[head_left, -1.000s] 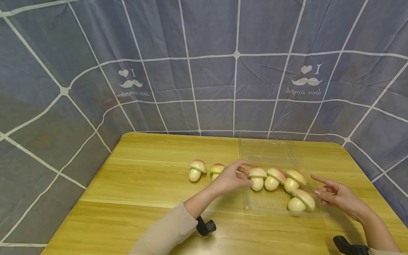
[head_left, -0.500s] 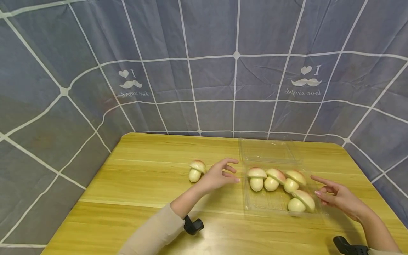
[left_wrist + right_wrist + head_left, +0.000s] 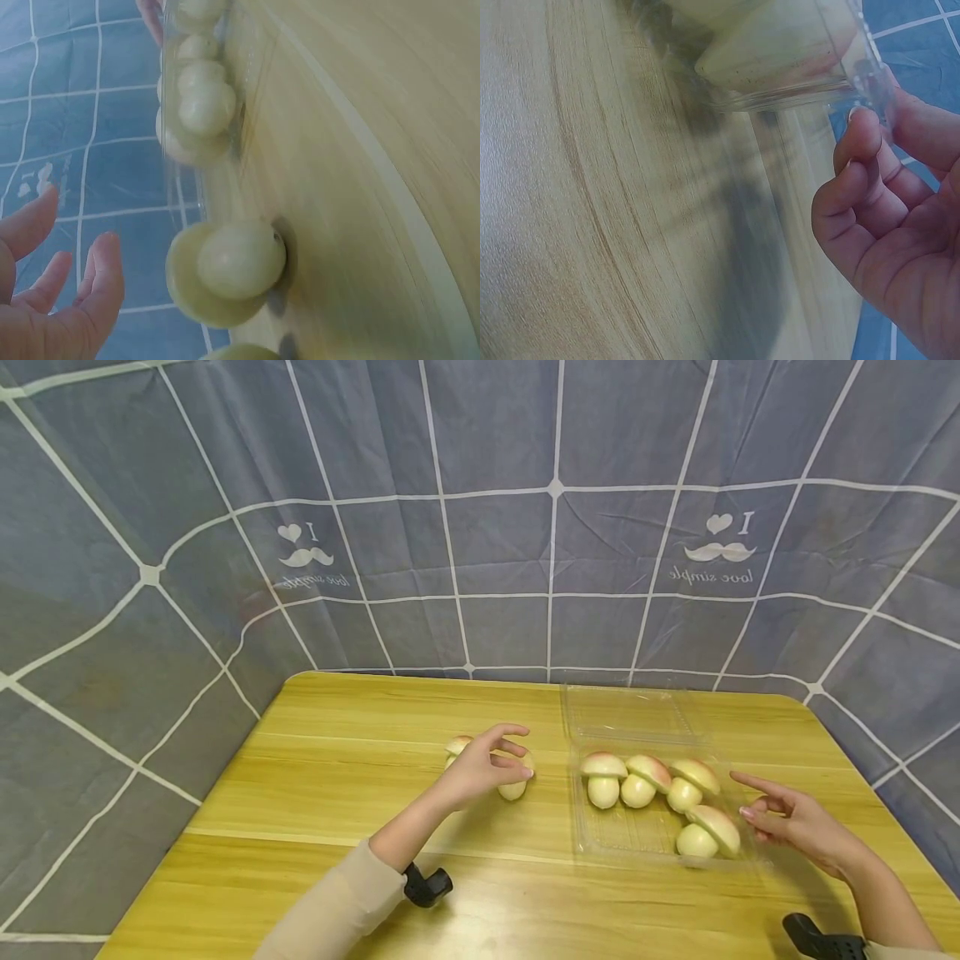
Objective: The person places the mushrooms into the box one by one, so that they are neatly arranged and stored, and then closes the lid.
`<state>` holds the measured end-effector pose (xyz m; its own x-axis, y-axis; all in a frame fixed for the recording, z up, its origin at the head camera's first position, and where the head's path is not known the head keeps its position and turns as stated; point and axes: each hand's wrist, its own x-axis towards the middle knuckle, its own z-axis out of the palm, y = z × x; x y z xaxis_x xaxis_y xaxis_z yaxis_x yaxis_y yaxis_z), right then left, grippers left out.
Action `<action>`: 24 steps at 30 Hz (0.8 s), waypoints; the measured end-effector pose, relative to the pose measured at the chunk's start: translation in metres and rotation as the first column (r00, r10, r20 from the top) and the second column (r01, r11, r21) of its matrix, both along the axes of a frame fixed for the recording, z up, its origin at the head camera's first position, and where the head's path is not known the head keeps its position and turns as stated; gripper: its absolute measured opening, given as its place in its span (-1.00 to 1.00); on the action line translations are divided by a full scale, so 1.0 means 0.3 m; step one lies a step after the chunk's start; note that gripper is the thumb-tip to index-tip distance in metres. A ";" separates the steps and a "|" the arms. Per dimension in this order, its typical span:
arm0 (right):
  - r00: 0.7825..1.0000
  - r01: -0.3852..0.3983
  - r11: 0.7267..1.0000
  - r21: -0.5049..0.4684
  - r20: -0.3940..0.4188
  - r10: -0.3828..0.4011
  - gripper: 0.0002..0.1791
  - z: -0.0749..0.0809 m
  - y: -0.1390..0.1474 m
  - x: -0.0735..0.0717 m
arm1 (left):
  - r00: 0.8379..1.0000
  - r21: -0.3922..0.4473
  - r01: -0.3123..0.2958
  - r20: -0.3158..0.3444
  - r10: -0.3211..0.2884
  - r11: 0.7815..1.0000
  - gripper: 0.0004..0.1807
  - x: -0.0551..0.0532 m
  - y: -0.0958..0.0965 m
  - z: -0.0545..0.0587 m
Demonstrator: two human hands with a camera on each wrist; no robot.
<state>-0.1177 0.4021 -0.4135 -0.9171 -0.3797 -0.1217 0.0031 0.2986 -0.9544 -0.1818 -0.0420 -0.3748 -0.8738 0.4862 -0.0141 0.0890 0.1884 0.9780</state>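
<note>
Behind it all a gridded curtain (image 3: 495,543) is hanging, and in front a wooden table (image 3: 360,827) is carrying a clear container (image 3: 633,837), lid folded back. At its edge the right hand (image 3: 806,831) is waiting; whether it's pinching the rim, I'm not telling for certain! The left hand (image 3: 480,770) is hovering, fingers spread, beside a loose toy mushroom (image 3: 232,270); another mushroom (image 3: 458,746) is peeking out behind it. Four boxed mushrooms (image 3: 603,767) are sitting inside.

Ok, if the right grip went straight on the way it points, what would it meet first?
The right grip would likely meet the clear plastic box first, at its right side; depth is unclear, so they may already touch.
</note>
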 end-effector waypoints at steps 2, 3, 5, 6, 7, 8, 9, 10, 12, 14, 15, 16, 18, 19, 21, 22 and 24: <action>1.000 0.000 1.000 0.009 -0.002 0.000 -0.37 0.003 0.001 -0.001 | 1.000 -0.003 -0.007 -0.007 0.007 1.000 -0.40 0.000 -0.014 0.000; 1.000 0.001 1.000 0.012 -0.003 -0.001 -0.37 0.004 0.001 -0.001 | 1.000 -0.004 -0.011 -0.014 0.011 1.000 -0.41 -0.001 -0.021 0.001; 1.000 0.001 1.000 0.017 -0.003 -0.001 -0.37 0.005 0.001 -0.002 | 0.999 -0.008 -0.022 -0.027 0.022 1.000 -0.42 -0.003 -0.034 0.001; 1.000 0.002 1.000 0.018 -0.002 -0.002 -0.38 0.006 0.001 -0.003 | 0.999 -0.006 -0.028 -0.030 0.028 1.000 -0.42 -0.004 -0.041 0.000; 1.000 0.000 1.000 0.019 -0.004 0.000 -0.38 0.006 0.001 -0.003 | 0.999 -0.006 -0.037 -0.031 0.037 0.999 -0.42 -0.006 -0.048 -0.001; 1.000 0.000 1.000 0.017 -0.003 0.001 -0.38 0.007 0.000 -0.004 | 0.999 -0.005 -0.043 -0.033 0.043 0.999 -0.42 -0.008 -0.056 -0.003; 1.000 -0.002 1.000 0.015 -0.003 0.002 -0.38 0.007 0.000 -0.004 | 0.998 -0.006 -0.052 -0.029 0.052 0.999 -0.41 -0.009 -0.065 -0.003; 1.000 -0.003 1.000 0.013 -0.003 0.003 -0.38 0.008 -0.002 -0.004 | 0.998 -0.008 -0.059 -0.025 0.059 0.998 -0.41 -0.011 -0.073 -0.005; 1.000 -0.008 1.000 0.008 -0.004 0.008 -0.38 0.010 -0.004 -0.004 | 0.997 -0.014 -0.073 -0.012 0.073 0.997 -0.40 -0.013 -0.093 -0.006; 1.000 -0.012 1.000 0.004 -0.003 0.012 -0.38 0.013 -0.005 -0.005 | 0.997 -0.025 -0.082 -0.006 0.082 0.996 -0.39 -0.016 -0.114 -0.007; 1.000 -0.014 1.000 0.003 -0.002 0.014 -0.38 0.014 -0.005 -0.005 | 0.996 -0.029 -0.084 -0.003 0.084 0.996 -0.39 -0.018 -0.123 -0.008; 1.000 -0.014 1.000 0.002 -0.002 0.014 -0.38 0.015 -0.005 -0.005 | 0.996 -0.030 -0.086 -0.005 0.086 0.996 -0.38 -0.020 -0.132 -0.009; 1.000 -0.012 1.000 0.004 -0.003 0.012 -0.38 0.017 -0.004 -0.004 | 0.996 -0.034 -0.091 -0.007 0.091 0.995 -0.37 -0.026 -0.150 -0.011; 1.000 -0.010 1.000 0.002 -0.001 0.010 -0.38 0.017 -0.004 -0.003 | 0.996 -0.036 -0.094 -0.009 0.094 0.995 -0.38 -0.029 -0.158 -0.012; 1.000 -0.006 1.000 -0.002 0.002 0.006 -0.38 0.015 -0.005 0.000 | 0.994 -0.041 -0.106 -0.012 0.105 0.994 -0.38 -0.033 -0.173 -0.012; 1.000 -0.004 1.000 -0.006 0.004 0.004 -0.37 0.013 -0.006 0.002 | 0.994 -0.044 -0.111 -0.015 0.110 0.993 -0.38 -0.034 -0.181 -0.014; 1.000 0.000 1.000 -0.012 0.009 0.000 -0.37 0.009 -0.009 0.005 | 0.993 -0.050 -0.121 -0.010 0.121 0.991 -0.38 -0.036 -0.196 -0.019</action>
